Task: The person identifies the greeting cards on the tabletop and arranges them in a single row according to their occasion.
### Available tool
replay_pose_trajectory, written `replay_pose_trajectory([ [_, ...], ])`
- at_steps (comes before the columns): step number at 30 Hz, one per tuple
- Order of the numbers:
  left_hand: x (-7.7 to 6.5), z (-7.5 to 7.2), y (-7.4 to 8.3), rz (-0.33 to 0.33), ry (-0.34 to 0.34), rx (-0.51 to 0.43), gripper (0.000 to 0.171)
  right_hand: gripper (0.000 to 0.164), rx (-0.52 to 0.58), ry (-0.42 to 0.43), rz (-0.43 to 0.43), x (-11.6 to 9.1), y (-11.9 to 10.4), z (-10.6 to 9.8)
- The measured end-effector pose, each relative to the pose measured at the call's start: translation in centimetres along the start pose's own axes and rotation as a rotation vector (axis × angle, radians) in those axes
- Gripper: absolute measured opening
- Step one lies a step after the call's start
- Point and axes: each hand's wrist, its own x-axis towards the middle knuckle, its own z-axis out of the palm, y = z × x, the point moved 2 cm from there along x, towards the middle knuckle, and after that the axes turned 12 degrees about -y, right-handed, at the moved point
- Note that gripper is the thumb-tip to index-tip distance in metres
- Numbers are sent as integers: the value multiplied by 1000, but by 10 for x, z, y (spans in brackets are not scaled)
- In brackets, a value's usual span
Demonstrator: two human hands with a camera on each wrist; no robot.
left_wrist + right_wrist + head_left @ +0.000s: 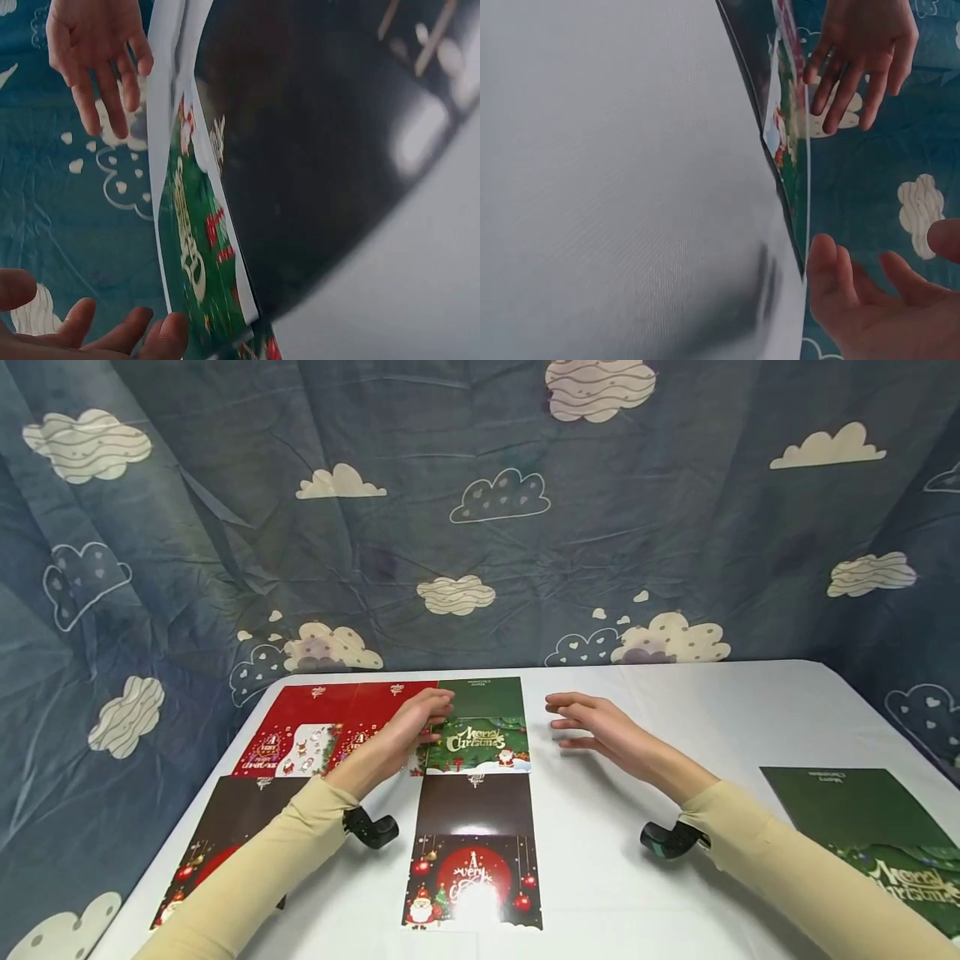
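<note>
My left hand hovers over the seam between a red Christmas card and a green "Merry Christmas" card, its fingers loosely bent around nothing. To the right of that green card, my right hand is held above the white table with fingers spread and relaxed. Both palms face each other; in the left wrist view the right hand shows no object in it. Directly in front of the green card lies a dark brown card with a red circle and a Santa.
Another red card lies at the back left. A second brown card is partly covered by my left sleeve. At the right edge lies another green card, partly behind my right sleeve. A cloud-patterned curtain hangs behind the table.
</note>
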Motion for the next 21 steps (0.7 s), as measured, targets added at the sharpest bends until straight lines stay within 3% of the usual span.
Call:
replay_pose_trajectory([
  [6, -5, 18, 3, 26, -58, 7, 44, 46, -35, -9, -21, -20, -7, -3],
  [14, -12, 47, 1, 102, -170, -1, 47, 46, -81, -12, 23, -48, -11, -7],
  [21, -21, 73, 2, 96, -252, -7, 47, 48, -124, -22, 56, -80, -12, -16],
])
